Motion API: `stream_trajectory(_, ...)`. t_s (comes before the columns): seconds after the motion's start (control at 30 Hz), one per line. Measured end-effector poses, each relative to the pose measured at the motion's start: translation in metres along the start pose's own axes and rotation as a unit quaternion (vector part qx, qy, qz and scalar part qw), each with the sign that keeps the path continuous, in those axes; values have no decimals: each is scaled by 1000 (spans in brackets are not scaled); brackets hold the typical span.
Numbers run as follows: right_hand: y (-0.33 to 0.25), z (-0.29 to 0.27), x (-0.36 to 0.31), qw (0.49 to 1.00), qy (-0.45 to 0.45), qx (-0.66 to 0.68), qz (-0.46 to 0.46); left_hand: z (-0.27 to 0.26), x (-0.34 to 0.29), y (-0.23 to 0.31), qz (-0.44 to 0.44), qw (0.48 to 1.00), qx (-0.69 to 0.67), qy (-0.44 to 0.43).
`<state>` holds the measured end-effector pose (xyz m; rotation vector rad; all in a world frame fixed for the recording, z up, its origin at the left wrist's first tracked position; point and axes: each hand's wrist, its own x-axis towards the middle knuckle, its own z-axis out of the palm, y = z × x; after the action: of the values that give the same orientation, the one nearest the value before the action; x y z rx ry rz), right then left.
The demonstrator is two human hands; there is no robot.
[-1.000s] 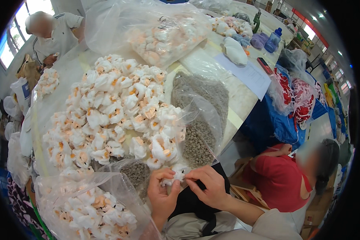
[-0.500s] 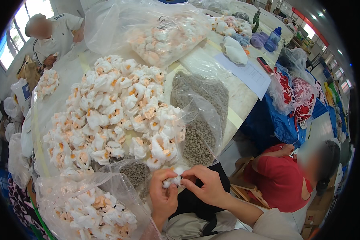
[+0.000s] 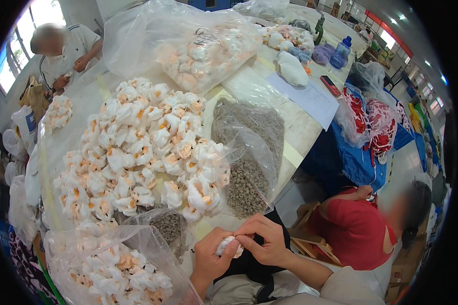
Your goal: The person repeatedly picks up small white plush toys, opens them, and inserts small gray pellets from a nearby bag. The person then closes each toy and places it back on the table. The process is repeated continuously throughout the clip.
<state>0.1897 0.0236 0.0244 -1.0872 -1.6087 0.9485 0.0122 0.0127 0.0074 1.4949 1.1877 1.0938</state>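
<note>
Over my lap at the table's near edge, both hands are on one small white plush piece (image 3: 225,246). My left hand (image 3: 211,253) wraps round it, with the thumb pressed along its side. My right hand (image 3: 265,241) pinches at its upper right edge; whatever lies between those fingertips is too small to make out. Beyond my hands, a large heap of white plush pieces with peach and orange parts (image 3: 132,147) covers the table. A plastic bag of small grey-brown ring-like parts (image 3: 245,190) lies open just beyond my right hand. A smaller bag of similar parts (image 3: 169,226) is near my left hand.
An open plastic bag of plush pieces (image 3: 119,272) sits at the near left, and a bigger filled bag (image 3: 203,53) lies at the back. Paper sheets (image 3: 310,101), a red phone-like device (image 3: 331,85) and a blue bottle (image 3: 340,53) are farther right. One person in red (image 3: 353,229) sits at right, another (image 3: 68,48) at far left.
My hands have come slightly nearer to me with the plush piece, and my left hand now covers more of it. The far-left person's hands have shifted.
</note>
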Motion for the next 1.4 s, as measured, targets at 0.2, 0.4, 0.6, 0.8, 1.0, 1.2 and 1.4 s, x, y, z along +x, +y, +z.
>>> stream_trajectory(0.2, 1, 4, -6, 1000, 12, 0, 13, 2, -1, 2, 1, 1000, -15, 20)
stream_trajectory(0.4, 1, 5, -6, 1000, 11, -26, 11, 6, -1, 0, 36, 998, 20, 47)
stream_trajectory(0.6, -3, 5, -5, 998, 8, -53, 18, 7, 0, 4, 31, 997, 32, 60)
stream_trajectory(0.8, -4, -15, 15, 966, 48, -235, -96, 4, -3, 0, 18, 995, 43, 91)
stream_trajectory(1.0, 18, -28, 41, 887, 14, -445, -126, 3, -3, -3, 9, 994, 25, 106)
stream_trajectory(1.2, 29, -29, 48, 876, 9, -459, -147, 4, -2, 1, 3, 995, 4, 104)
stream_trajectory(1.4, 8, -30, 44, 961, 14, -254, -106, 4, -2, -1, 8, 995, 16, 101)
